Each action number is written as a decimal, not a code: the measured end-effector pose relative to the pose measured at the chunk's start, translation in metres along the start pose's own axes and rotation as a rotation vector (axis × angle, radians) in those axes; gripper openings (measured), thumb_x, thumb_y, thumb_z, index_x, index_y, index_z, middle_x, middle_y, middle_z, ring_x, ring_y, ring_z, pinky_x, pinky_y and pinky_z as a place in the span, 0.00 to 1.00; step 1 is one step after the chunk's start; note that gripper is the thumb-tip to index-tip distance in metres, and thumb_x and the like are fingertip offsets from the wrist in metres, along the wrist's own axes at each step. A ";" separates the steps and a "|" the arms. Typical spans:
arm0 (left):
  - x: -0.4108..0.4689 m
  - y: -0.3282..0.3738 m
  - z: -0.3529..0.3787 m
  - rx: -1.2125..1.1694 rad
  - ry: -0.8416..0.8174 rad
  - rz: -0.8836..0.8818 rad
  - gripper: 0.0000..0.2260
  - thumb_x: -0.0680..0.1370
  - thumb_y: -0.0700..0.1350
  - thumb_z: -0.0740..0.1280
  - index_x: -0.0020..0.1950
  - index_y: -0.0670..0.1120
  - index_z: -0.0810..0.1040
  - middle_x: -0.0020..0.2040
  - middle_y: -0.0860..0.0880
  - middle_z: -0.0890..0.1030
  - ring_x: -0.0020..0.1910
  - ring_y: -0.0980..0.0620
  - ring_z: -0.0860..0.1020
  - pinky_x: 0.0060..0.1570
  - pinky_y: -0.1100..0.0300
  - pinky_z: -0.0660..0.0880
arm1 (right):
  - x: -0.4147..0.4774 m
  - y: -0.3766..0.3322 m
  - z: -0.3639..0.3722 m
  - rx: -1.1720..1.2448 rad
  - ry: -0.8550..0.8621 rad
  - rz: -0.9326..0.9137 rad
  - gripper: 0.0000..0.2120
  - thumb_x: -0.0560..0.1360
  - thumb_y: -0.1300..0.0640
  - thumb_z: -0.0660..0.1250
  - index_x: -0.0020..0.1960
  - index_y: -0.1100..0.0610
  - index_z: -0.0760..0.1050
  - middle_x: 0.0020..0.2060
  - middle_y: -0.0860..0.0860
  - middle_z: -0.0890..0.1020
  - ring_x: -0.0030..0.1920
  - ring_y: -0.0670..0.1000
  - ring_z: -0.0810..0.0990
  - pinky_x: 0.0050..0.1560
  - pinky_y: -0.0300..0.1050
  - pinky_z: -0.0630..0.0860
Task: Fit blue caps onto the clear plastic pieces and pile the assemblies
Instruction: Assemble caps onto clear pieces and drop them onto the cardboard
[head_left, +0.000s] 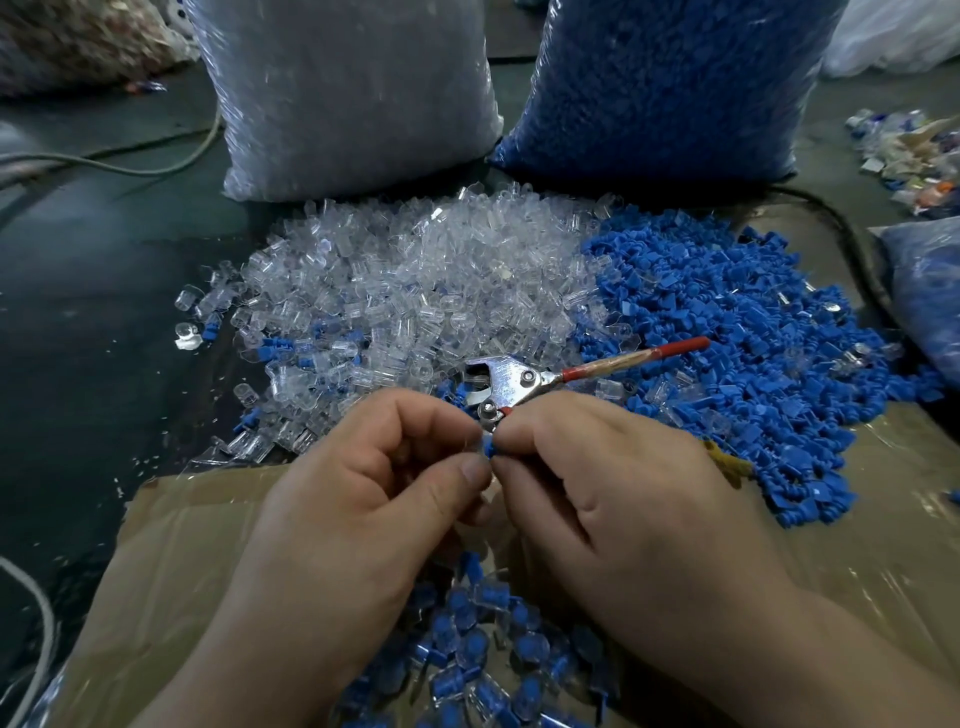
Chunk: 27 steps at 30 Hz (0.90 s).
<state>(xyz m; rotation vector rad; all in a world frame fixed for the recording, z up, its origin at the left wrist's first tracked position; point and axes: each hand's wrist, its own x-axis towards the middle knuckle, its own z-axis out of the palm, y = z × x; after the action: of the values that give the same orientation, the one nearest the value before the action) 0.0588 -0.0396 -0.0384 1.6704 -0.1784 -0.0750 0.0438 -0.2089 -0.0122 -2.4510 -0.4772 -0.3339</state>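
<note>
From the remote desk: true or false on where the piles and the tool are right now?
1. The fingers of the left hand and the right hand meet on one blue cap. True.
2. The heap of loose blue caps lies left of the clear pieces. False: it lies to their right.
3. Pliers with red handles sit on the heaps just beyond the hands. True.
4. The finished pile rests on bare floor. False: it rests on cardboard, between the person's forearms.
</note>
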 end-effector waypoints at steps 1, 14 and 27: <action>0.000 -0.001 -0.001 0.022 0.010 0.003 0.09 0.66 0.51 0.76 0.45 0.57 0.83 0.36 0.48 0.84 0.33 0.51 0.82 0.33 0.60 0.77 | 0.000 0.000 0.000 -0.024 -0.013 -0.015 0.11 0.78 0.47 0.57 0.46 0.50 0.75 0.39 0.43 0.77 0.38 0.46 0.75 0.35 0.47 0.72; 0.001 0.004 -0.001 -0.038 -0.019 -0.027 0.12 0.65 0.48 0.82 0.44 0.53 0.83 0.35 0.45 0.83 0.32 0.51 0.82 0.30 0.63 0.77 | -0.001 0.000 -0.002 -0.179 -0.090 -0.124 0.07 0.77 0.49 0.64 0.51 0.51 0.77 0.45 0.46 0.78 0.42 0.48 0.75 0.35 0.45 0.73; 0.004 0.000 -0.012 -0.130 0.055 -0.067 0.08 0.64 0.45 0.77 0.41 0.52 0.83 0.33 0.44 0.82 0.30 0.49 0.81 0.29 0.62 0.77 | 0.017 0.039 -0.019 -0.518 -0.215 0.283 0.39 0.71 0.32 0.56 0.75 0.43 0.43 0.77 0.49 0.54 0.77 0.53 0.49 0.73 0.52 0.44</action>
<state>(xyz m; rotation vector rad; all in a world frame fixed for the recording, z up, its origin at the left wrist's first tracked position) 0.0644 -0.0286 -0.0370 1.5474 -0.0745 -0.0893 0.0725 -0.2456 -0.0121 -3.0301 -0.1298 -0.0763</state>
